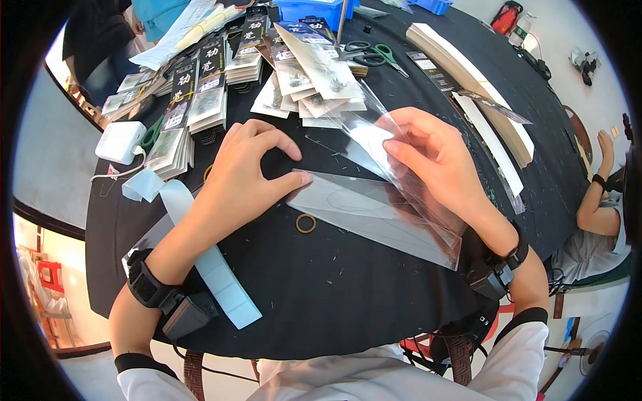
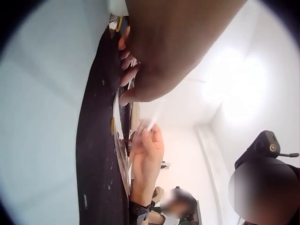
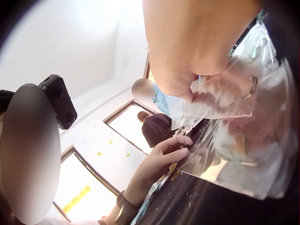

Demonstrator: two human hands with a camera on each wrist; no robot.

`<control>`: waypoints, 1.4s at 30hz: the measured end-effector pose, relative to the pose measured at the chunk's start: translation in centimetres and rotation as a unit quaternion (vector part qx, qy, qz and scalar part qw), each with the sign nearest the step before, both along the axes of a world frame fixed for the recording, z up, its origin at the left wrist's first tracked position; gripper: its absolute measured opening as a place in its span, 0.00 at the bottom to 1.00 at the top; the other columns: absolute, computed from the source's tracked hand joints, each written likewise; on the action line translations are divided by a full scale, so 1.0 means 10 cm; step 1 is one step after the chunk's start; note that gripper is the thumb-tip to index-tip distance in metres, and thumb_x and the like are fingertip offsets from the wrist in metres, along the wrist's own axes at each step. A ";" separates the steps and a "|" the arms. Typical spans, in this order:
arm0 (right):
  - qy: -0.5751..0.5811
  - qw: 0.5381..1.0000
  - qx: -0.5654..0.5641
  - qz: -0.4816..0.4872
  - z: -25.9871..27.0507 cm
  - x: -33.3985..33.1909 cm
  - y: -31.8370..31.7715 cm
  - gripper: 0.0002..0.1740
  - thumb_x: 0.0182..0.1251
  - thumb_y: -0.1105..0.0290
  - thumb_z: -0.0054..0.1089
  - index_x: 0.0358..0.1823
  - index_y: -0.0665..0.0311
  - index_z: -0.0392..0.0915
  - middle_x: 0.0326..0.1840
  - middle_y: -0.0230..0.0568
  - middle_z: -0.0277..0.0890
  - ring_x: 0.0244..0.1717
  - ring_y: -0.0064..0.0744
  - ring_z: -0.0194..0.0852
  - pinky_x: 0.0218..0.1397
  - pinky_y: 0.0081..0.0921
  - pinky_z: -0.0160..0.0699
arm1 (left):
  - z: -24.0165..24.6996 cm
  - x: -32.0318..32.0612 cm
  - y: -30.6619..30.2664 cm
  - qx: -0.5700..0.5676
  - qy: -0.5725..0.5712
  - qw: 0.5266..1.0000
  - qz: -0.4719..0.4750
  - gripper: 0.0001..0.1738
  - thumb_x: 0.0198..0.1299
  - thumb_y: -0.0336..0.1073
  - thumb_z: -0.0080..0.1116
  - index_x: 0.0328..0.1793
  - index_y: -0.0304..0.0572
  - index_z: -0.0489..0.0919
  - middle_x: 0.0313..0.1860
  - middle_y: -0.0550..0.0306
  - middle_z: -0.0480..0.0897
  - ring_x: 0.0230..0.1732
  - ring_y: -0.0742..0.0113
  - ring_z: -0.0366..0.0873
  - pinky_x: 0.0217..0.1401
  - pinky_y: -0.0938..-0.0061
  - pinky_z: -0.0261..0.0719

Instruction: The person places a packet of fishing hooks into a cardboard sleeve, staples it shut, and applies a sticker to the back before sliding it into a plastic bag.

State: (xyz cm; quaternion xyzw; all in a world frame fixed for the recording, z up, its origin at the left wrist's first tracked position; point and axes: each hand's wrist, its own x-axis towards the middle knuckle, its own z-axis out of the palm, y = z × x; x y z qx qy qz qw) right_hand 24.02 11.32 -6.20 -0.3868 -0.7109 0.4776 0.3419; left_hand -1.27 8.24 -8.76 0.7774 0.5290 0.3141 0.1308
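Note:
My right hand pinches a clear plastic sleeve between thumb and fingers, raised above the black table. More flat clear sleeves lie beneath it, overlapping in front of me. With its thumb tip at the left end of these sleeves, my left hand has its fingers loosely bent and a gap between thumb and forefinger. In the right wrist view, the glossy sleeves spread below the right hand, and the left hand appears beyond their edge. A small yellow-brown rubber band rests just below the left thumb.
Banded packs of printed cards and loose bagged cards crowd the back. Green-handled scissors lie beside them. A white charger and a pale label strip are left; long card stacks stand right. Another person sits far right.

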 end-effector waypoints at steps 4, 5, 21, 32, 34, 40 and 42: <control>0.009 1.000 0.010 -0.009 -0.01 0.00 0.00 0.10 0.64 0.77 0.53 0.46 0.67 0.74 0.37 0.33 0.76 0.40 0.18 0.73 0.45 0.18 0.71 | -0.01 -0.03 0.04 -0.019 0.008 0.999 -0.026 0.11 0.51 0.39 0.66 0.36 0.44 0.79 0.41 0.61 0.74 0.46 0.69 0.67 0.46 0.76 0.65; 0.010 1.000 0.010 -0.009 -0.02 0.00 0.00 0.10 0.64 0.77 0.53 0.46 0.67 0.74 0.37 0.33 0.76 0.40 0.18 0.73 0.45 0.18 0.71 | 0.01 -0.02 0.03 -0.019 0.008 0.999 -0.026 0.11 0.51 0.39 0.66 0.36 0.44 0.79 0.41 0.61 0.74 0.46 0.69 0.67 0.46 0.76 0.65; -0.012 0.999 0.017 0.027 0.00 0.01 -0.02 0.08 0.66 0.77 0.52 0.46 0.66 0.72 0.34 0.32 0.77 0.36 0.12 0.71 0.38 0.15 0.70 | 0.07 0.08 0.03 -0.083 -0.203 0.975 -0.036 0.09 0.57 0.35 0.60 0.43 0.43 0.79 0.37 0.65 0.80 0.38 0.77 0.69 0.41 0.81 0.65; 0.017 0.998 0.058 0.002 -0.01 0.04 0.02 0.12 0.65 0.76 0.52 0.50 0.67 0.71 0.40 0.32 0.77 0.36 0.13 0.69 0.41 0.14 0.68 | 0.06 0.07 0.02 -0.061 -0.017 0.996 -0.055 0.08 0.51 0.38 0.65 0.33 0.45 0.79 0.37 0.64 0.74 0.46 0.71 0.68 0.40 0.77 0.63; 0.024 0.998 0.064 -0.002 -0.01 0.04 0.01 0.12 0.65 0.76 0.52 0.50 0.67 0.71 0.40 0.32 0.77 0.35 0.13 0.68 0.40 0.13 0.68 | 0.09 0.08 0.01 -0.078 -0.037 0.995 -0.044 0.08 0.51 0.37 0.64 0.34 0.45 0.79 0.35 0.65 0.75 0.42 0.73 0.69 0.39 0.78 0.63; 0.072 0.997 0.017 -0.012 0.07 0.03 -0.04 0.10 0.66 0.76 0.53 0.47 0.67 0.71 0.38 0.30 0.75 0.35 0.12 0.67 0.39 0.13 0.67 | 0.08 0.09 0.04 -0.150 -0.147 0.977 -0.048 0.09 0.54 0.33 0.62 0.39 0.42 0.77 0.31 0.68 0.78 0.33 0.82 0.70 0.35 0.82 0.61; 0.057 0.998 -0.005 0.029 0.07 0.04 -0.06 0.07 0.66 0.77 0.52 0.44 0.67 0.70 0.37 0.29 0.74 0.35 0.12 0.67 0.40 0.12 0.67 | 0.09 0.08 0.03 -0.138 -0.168 0.975 -0.052 0.10 0.54 0.32 0.62 0.41 0.40 0.76 0.31 0.67 0.79 0.32 0.84 0.69 0.34 0.84 0.61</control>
